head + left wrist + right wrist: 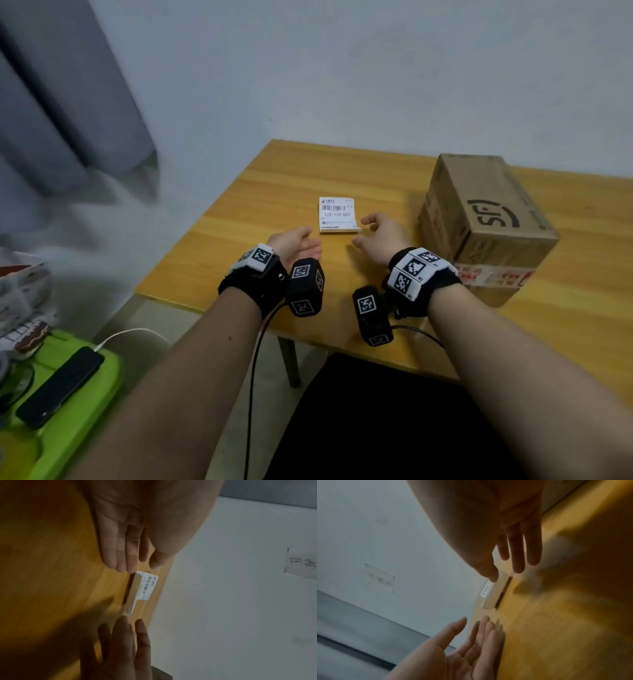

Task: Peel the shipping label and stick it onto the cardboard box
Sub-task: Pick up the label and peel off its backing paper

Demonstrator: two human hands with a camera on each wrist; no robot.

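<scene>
A white shipping label with a barcode lies on the wooden table; its near edge curls up off the surface. The brown cardboard box, taped and printed with a black logo, stands to the right of it. My left hand hovers palm-up just left of the label's near edge, fingers relaxed and empty. On the other side my right hand is spread open, its fingertips close to the label's right near corner. The left wrist view shows the curled label between both hands, and so does the right wrist view, where the label is seen edge-on.
The box stands close to my right wrist. A green tray with a black phone on a white cable sits low at the left. A grey curtain hangs at the left. The wall carries a taped paper note.
</scene>
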